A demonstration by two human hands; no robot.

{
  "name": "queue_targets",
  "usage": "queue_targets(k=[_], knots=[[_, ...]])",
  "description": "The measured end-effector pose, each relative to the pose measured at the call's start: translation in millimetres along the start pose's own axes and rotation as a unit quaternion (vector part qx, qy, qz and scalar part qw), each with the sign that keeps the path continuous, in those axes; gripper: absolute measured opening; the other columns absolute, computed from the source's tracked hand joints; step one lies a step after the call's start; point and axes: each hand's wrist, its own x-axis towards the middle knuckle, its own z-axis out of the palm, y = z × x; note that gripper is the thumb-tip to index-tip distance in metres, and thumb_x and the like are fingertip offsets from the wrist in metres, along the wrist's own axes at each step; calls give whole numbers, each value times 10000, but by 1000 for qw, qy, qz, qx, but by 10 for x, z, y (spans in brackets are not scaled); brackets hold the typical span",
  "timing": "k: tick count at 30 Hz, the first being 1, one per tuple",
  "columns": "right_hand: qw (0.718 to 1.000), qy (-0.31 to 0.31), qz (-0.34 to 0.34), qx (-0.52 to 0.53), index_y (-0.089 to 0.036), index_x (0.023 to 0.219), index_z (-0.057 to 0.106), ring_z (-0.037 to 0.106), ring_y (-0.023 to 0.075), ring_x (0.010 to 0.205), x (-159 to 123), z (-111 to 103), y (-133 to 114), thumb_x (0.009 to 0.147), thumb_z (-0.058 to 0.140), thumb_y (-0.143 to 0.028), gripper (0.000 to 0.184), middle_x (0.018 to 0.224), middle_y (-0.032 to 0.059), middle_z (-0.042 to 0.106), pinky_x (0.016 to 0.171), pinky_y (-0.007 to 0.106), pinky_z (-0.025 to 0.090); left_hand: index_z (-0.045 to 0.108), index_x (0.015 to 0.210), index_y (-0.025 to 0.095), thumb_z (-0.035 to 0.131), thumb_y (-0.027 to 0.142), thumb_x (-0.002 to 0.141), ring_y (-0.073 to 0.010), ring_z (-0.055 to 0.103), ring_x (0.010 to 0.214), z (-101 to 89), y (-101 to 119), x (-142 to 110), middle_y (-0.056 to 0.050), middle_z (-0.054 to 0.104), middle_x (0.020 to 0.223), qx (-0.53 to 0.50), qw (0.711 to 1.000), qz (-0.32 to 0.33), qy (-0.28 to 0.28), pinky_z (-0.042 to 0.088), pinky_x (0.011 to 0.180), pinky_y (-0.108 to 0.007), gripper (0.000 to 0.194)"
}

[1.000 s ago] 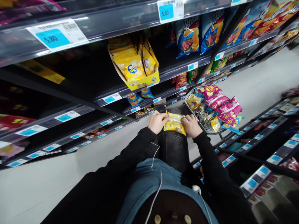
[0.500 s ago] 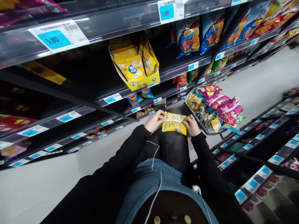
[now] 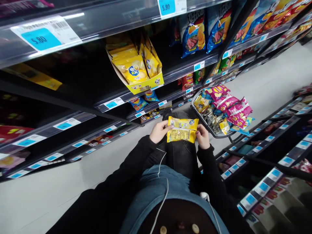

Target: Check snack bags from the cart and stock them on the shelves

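Observation:
A yellow snack bag [image 3: 182, 130] is stretched sideways above my knees, its printed back with the seam facing up. My left hand [image 3: 159, 130] pinches its left end. At the opposite end, my right hand [image 3: 202, 136] grips the edge between thumb and fingers. Ahead on the shelf, an open yellow display box [image 3: 145, 87] holds several yellow bags with the same blue logo. To the right of my knees, a basket [image 3: 207, 123] is heaped with snack bags, among them pink bags [image 3: 237, 113] on top.
Shelves with blue price tags [image 3: 114, 103] run along the left and front. Blue chip bags [image 3: 193, 34] stand beyond the display box. Another shelf row [image 3: 268, 139] lines the right side. White earphone wires [image 3: 167, 188] hang over my clothes.
My hands have turned the snack bag slightly, and its back shows more fully. My right hand has moved a little right and down. The shelves have shifted slightly left in view.

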Motion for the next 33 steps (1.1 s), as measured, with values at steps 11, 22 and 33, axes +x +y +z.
queue_targets(k=[11, 22, 33], knots=[[997, 74, -36, 0, -173, 620, 586, 473, 115, 514, -275, -41, -459, 752, 632, -529, 383, 570, -5, 564, 471, 225, 385, 701, 704, 161, 655, 512, 757, -198, 573, 859, -58, 479, -222, -73, 561, 898, -69, 980, 178, -56, 495, 786, -329, 357], [968, 15, -180, -176, -207, 744, 731, 544, 107, 369, -540, -254, -972, 804, 657, -234, 99, 526, -16, 653, 380, 209, 430, 752, 777, 203, 641, 313, 814, -94, 540, 429, -190, 714, -449, 9, 644, 540, 122, 971, 205, -35, 445, 478, -200, 160], [951, -70, -232, -191, -219, 964, 710, 701, 192, 836, -595, -362, -1067, 882, 508, -205, 218, 916, 56, 741, 724, 295, 560, 734, 793, 118, 717, 498, 682, -207, 694, 659, -114, 666, -500, -113, 748, 794, -184, 983, -10, -27, 564, 574, -275, 396]])
